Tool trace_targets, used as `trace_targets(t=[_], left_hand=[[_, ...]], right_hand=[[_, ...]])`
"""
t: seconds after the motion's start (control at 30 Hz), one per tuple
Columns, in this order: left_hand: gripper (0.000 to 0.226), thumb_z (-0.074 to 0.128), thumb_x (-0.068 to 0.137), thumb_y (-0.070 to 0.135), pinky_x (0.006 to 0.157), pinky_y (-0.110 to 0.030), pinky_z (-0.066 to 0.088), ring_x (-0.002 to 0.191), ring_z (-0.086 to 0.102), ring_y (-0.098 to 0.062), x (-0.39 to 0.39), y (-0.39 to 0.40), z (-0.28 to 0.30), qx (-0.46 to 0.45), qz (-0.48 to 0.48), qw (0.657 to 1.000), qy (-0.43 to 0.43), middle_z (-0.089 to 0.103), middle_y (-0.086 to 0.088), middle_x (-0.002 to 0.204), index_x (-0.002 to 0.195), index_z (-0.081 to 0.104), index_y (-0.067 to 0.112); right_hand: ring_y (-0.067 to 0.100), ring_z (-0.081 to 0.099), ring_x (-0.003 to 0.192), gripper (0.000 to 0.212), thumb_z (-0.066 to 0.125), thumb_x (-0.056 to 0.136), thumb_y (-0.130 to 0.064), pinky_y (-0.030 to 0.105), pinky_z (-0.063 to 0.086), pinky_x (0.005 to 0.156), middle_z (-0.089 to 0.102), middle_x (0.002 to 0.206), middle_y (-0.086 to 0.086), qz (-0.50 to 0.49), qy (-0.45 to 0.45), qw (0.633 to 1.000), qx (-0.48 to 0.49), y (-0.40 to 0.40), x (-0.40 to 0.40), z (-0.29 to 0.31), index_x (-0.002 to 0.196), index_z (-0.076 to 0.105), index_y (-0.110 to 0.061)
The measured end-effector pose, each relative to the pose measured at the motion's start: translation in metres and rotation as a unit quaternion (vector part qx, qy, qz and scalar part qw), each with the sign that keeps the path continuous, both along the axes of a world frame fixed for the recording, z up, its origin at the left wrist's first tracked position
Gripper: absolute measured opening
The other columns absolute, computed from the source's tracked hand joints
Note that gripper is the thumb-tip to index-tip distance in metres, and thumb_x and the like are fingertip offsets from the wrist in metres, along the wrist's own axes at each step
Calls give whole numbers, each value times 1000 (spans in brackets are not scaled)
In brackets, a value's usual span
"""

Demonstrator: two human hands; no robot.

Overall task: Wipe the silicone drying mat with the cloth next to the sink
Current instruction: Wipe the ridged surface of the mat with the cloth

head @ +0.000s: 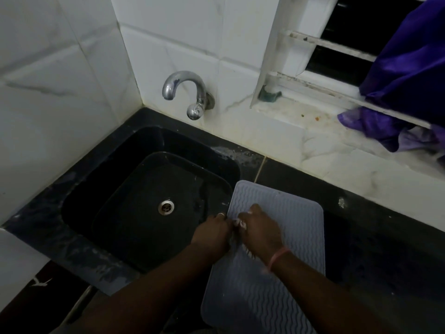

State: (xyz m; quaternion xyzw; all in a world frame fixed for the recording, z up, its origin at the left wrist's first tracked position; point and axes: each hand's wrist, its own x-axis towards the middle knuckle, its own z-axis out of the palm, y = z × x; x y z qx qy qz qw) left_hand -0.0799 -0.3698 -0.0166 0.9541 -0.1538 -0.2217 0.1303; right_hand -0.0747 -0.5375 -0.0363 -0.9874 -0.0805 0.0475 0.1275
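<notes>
A: Count it for me.

B: One pale grey ribbed silicone drying mat with a wavy pattern, lying flat on the black stone counter under both hands. One black square sink just to the left of the hands, one round metal drain in it, and one curved chrome tap on the white tiled wall beyond them.

A: And the hands?

B: Two. The left hand and the right hand meet knuckle to knuckle over the mat's left edge, fingers curled. A small pale bit shows between them, perhaps the cloth, but whether either hand grips it I cannot tell.

A: Anything else?

B: One ring on the left hand, one pink band on the right wrist. One purple fabric hangs at the window, far beyond the right hand, cut off by the frame. The mat's near end is cut off too.

A: Any writing?

B: None readable.
</notes>
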Motion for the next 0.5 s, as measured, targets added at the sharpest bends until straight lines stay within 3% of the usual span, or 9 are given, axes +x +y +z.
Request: trace_targets(t=[0.13,0.23,0.37,0.5], left_hand=[[55,61,95,31,92,-50,54,122,54,-35,29,-9,-1,-11,-3,1000,-11,45,-11,138,145,40,19],[59,56,98,37,95,-49,53,124,50,-35,44,-11,-6,19,-42,999,-19,39,-13,143,152,35,22],[72,68,90,33,99,-46,51,130,48,-32,42,-7,-16,-13,-54,998,-4,33,-7,152,153,35,24],[70,64,91,27,96,-41,51,127,49,-27,36,-2,-25,-36,-58,997,-19,32,-4,153,153,33,27]], right_hand=[[6,55,80,23,48,101,-45,21,45,65,49,106,-7,3,17,999,33,3,-34,1,97,67,-32],[11,57,88,26,45,102,-46,26,47,69,50,109,-5,2,34,999,41,4,-39,2,105,67,-32],[9,58,92,25,47,100,-46,21,44,70,49,112,-8,-2,36,999,38,-8,-12,-1,111,66,-37],[13,60,100,25,49,99,-46,32,54,82,52,118,-5,-22,5,1000,21,-20,42,-5,111,68,-33]])
